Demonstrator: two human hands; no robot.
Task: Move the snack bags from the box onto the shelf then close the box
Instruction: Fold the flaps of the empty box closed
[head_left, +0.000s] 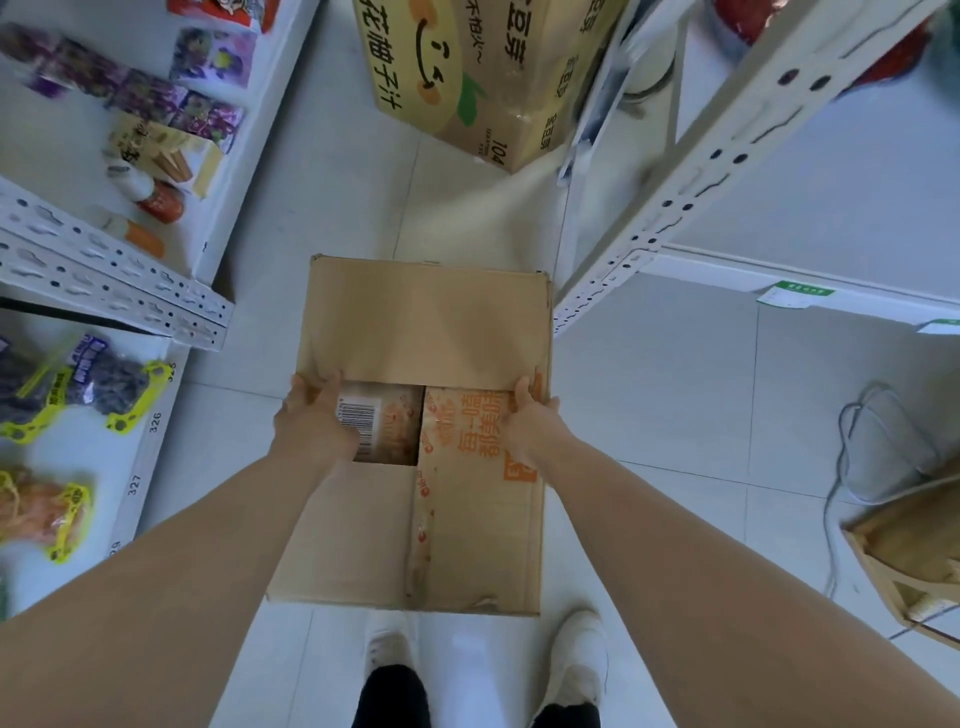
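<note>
left hand (313, 415), right hand (531, 415) gripping barcoded box (431, 322)

Box (415, 519) on tiled floor (649, 415), between two white racks. Far flap (426, 322) folded down over the opening. Left hand (311, 415) grips its near-left corner and right hand (530, 421) its near-right corner, fingers curled over the edge. Orange-printed flap (467, 441) lies flat on the right side. A dark gap shows between the hands, with a barcode (358, 421) just beside the left hand. Snack bags (78, 384) with yellow headers lie on the left shelf (150, 441). Yellow carton (467, 78) stands beyond the box. White shoes (576, 654) at the near edge. Grey cable (872, 441) on the floor at right, near another open carton (914, 561).
</note>
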